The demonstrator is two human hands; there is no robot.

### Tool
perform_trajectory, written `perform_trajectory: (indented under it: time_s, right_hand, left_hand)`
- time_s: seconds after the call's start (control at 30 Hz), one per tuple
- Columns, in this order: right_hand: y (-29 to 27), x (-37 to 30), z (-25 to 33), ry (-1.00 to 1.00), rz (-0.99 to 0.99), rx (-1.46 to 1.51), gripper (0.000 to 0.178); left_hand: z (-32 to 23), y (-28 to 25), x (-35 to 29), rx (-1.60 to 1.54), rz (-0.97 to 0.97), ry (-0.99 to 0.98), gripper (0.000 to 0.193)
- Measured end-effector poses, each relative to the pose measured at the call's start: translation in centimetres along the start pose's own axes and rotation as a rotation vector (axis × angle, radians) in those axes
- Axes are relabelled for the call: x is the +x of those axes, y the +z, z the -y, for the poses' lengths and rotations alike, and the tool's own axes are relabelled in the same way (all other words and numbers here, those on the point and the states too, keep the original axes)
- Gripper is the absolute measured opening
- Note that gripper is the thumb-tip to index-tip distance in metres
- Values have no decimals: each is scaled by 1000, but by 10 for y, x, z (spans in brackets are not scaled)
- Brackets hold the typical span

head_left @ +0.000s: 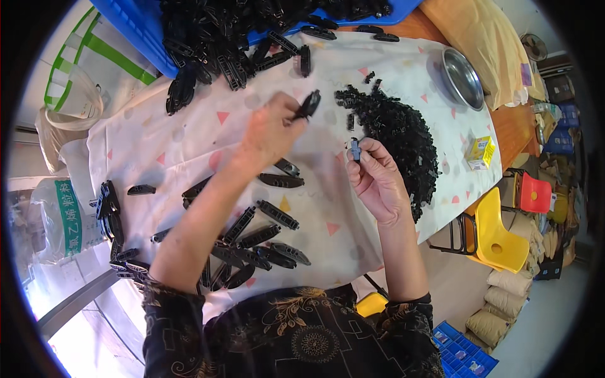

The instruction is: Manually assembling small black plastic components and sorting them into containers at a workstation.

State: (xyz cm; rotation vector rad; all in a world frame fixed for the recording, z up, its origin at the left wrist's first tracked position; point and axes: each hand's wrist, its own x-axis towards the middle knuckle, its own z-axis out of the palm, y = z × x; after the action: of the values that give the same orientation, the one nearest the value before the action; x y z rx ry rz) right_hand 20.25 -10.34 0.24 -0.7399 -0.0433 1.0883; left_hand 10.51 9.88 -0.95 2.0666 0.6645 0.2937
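Over the middle of the cloth, my left hand [271, 135] pinches a long black plastic part [308, 104] near its tip. To its right, my right hand [380, 173] is closed on a small dark grey plastic piece [355, 150], held up between thumb and fingers. Just beyond the right hand lies a heap of small black plastic pieces [403, 129]. Below my left forearm, several long black parts [259, 236] are scattered on the cloth. The exact kind of these parts cannot be made out.
A blue crate [135, 38] at the far edge overflows with long black parts [233, 66]. A metal bowl [463, 79] and a small yellow box [481, 153] stand on the right of the patterned tablecloth [340, 57]. Beyond the table edge is a yellow chair [498, 236].
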Motion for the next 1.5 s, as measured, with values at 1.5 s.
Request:
perform_trajectory:
  time_s: [1.5]
  right_hand:
    - [40, -13, 10, -630, 321, -2032, 33]
  left_hand:
    - [-20, 27, -91, -501, 192, -76, 50]
